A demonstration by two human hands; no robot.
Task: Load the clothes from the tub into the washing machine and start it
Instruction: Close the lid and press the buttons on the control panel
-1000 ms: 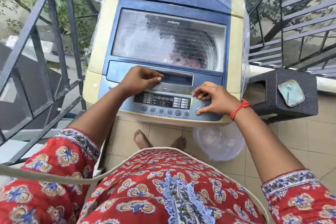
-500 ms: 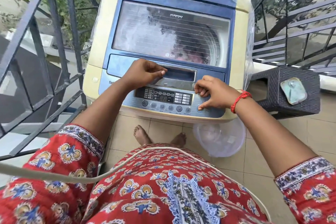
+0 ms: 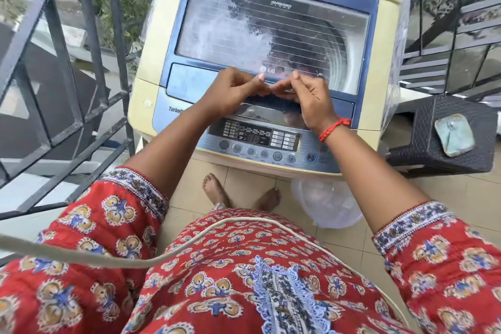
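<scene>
The blue and cream top-load washing machine stands in front of me with its glass lid lying flat and closed. Dim clothes show through the glass inside the drum. My left hand and my right hand hover at the lid's front edge with fingers curled. Their fingertips meet just above the dark handle recess, and nothing is visible in either hand. The control panel with its display and start/pause button lies uncovered below my wrists. A translucent plastic tub sits on the floor tiles under the machine's front right corner.
A black woven stool with a teal flat object on top stands right of the machine. A dark metal railing runs along the left, more railing at the back right. A pale cord crosses my lap. My bare feet touch the machine's base.
My right hand has left the buttons at the panel's right end and moved up to the lid's front edge. My left hand has shifted right to meet it.
</scene>
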